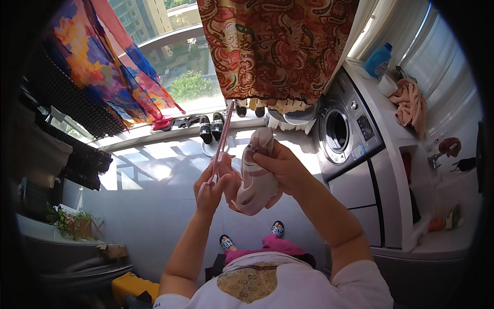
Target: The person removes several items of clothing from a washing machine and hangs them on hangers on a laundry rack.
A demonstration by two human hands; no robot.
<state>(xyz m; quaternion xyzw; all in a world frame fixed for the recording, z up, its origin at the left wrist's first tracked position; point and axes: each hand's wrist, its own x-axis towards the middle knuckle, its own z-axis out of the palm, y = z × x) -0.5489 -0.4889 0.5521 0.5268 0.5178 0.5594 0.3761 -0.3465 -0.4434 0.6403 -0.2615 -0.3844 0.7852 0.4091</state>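
Note:
In front of my body, my left hand [212,188] is closed around a thin pink rod [225,131], which slants up and away; it may be a clothes hanger seen edge-on. Pink cloth [225,167] shows at the same fingers. My right hand [280,165] pinches the upper part of a small pale pink and white garment [252,191], with two dark dots near the fingertips. The garment hangs down between both hands, its lower edge close to my left hand. Its exact kind is not clear.
A patterned red cloth [278,51] and a colourful scarf [92,56] hang by the window. At right, a front-loading washing machine [337,129] stands under a counter with a blue detergent bottle [378,61] and a peach towel [410,105]. Black slippers [211,127] sit by the window ledge.

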